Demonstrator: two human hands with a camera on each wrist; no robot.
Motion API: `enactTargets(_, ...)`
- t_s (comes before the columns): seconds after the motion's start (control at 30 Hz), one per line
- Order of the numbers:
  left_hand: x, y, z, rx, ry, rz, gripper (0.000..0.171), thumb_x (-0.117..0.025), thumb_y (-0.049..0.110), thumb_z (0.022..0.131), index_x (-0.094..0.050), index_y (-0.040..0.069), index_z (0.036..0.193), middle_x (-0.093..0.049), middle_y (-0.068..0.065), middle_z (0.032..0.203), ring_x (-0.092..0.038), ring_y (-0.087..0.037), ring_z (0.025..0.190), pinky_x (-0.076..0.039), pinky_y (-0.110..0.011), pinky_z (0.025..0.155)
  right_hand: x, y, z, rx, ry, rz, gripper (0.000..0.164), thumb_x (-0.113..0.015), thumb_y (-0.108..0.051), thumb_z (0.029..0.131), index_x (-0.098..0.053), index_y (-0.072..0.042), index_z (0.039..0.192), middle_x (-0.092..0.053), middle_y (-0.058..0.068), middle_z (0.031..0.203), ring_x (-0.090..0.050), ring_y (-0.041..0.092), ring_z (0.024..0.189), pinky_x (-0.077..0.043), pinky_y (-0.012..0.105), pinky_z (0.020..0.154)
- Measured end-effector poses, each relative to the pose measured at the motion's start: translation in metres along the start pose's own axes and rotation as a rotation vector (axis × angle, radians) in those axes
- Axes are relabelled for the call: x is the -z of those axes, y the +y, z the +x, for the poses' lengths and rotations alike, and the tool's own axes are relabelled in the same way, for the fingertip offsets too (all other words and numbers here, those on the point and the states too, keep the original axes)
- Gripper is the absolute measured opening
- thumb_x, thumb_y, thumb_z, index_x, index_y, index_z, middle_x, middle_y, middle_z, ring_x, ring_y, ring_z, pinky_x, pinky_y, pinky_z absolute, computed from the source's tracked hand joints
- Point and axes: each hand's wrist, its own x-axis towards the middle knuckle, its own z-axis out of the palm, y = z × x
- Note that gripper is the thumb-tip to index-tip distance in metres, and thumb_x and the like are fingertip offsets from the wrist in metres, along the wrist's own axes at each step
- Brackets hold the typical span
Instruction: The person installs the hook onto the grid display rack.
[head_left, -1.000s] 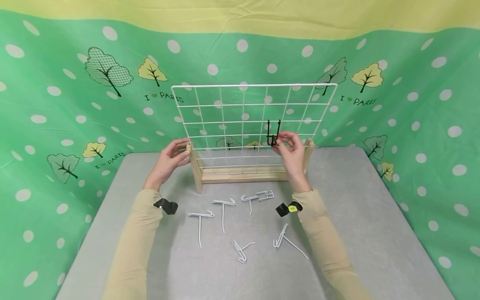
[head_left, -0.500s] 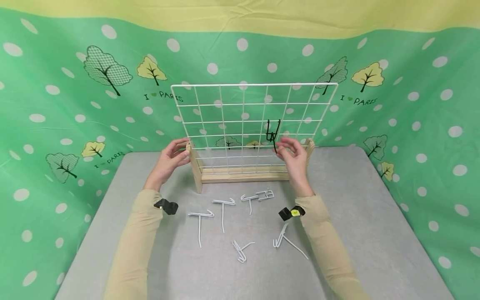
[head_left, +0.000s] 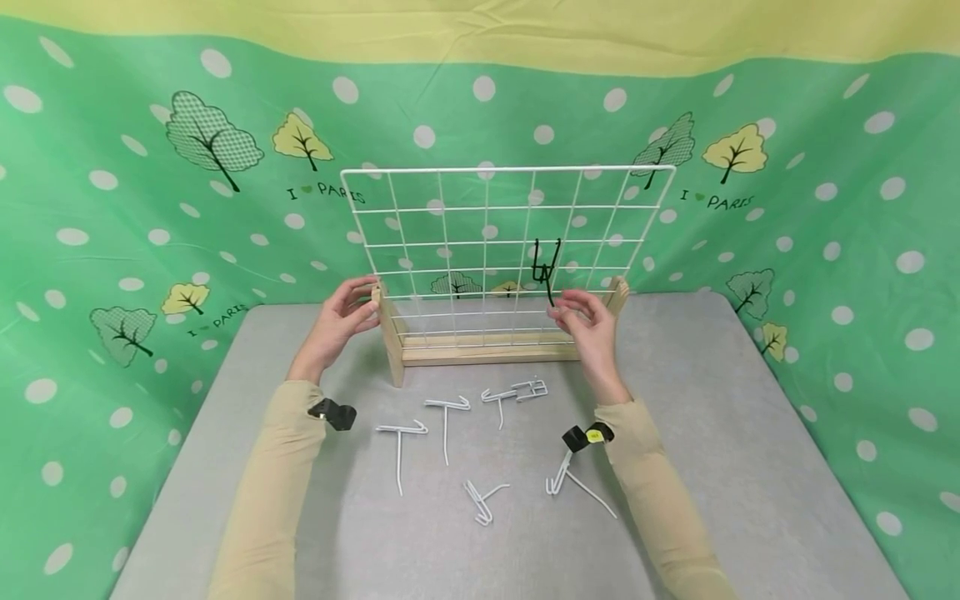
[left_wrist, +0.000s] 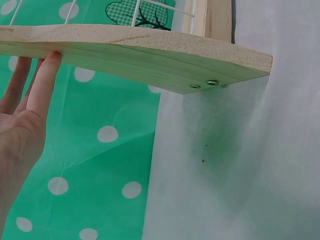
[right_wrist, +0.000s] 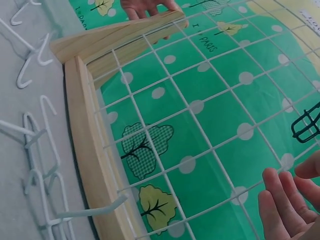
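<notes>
A white wire grid panel (head_left: pixel 510 170) stands upright in a wooden stand (head_left: pixel 491 357). From the grid's right half hangs a black wire display hook (head_left: pixel 543 272), its prong pointing down toward me. My right hand (head_left: pixel 592 333) is just below it, fingertips right at the prong's end. In the right wrist view, the thumb and fingers of that hand (right_wrist: pixel 290 200) are apart, and the hook's prong is outside the frame. At the stand's left side post, my left hand (head_left: pixel 337 323) rests straight fingers against the wood; the left wrist view shows fingertips on the post's (left_wrist: pixel 130 55) outer face.
Several white wire hooks lie scattered on the grey table in front of the stand, among them a left one (head_left: pixel 401 430), a front one (head_left: pixel 481 505) and a right one (head_left: pixel 558 478). A green dotted curtain (head_left: pixel 420 100) hangs close behind the grid.
My right hand has moved down and slightly right from the black hook's body to its prong tip, leaving the prong in view. The hook stays on the grid; the left hand is still.
</notes>
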Motion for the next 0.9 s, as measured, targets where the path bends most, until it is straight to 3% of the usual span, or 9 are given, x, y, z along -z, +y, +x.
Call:
enactTargets(0.23, 0.0, -0.001, 0.0, 0.005, 0.011, 0.026, 0.043, -0.059, 0.016, 0.098, -0.046, 0.012, 0.139, -0.04, -0.021, 0.139, -0.048, -0.024, 0.12, -0.053, -0.029, 0.087, 0.004, 0.009, -0.004, -0.011, -0.034, -0.026, 0.029, -0.052, 0.014, 0.089, -0.054, 0.017, 0.118, -0.058, 0.032, 0.104, -0.068, 0.014, 0.077, -0.057, 0.03, 0.079)
enactTargets(0.43, 0.0, -0.001, 0.001, 0.005, 0.012, 0.034, 0.044, -0.059, 0.018, 0.098, -0.045, 0.012, 0.14, -0.041, -0.021, 0.139, -0.047, -0.028, 0.122, -0.053, -0.03, 0.088, 0.006, 0.013, -0.008, -0.008, -0.058, -0.082, 0.028, -0.052, 0.015, 0.088, -0.055, 0.018, 0.115, -0.06, 0.032, 0.101, -0.068, 0.014, 0.076, -0.056, 0.022, 0.072)
enactTargets(0.9, 0.0, 0.0, 0.001, 0.015, 0.005, 0.015, 0.041, -0.054, 0.009, 0.1, -0.045, 0.012, 0.14, -0.04, -0.021, 0.14, -0.049, -0.02, 0.118, -0.053, -0.032, 0.089, 0.021, 0.027, -0.02, -0.039, -0.175, -0.193, 0.026, -0.054, 0.018, 0.088, -0.055, 0.019, 0.114, -0.058, 0.038, 0.104, -0.069, 0.026, 0.083, -0.056, 0.026, 0.077)
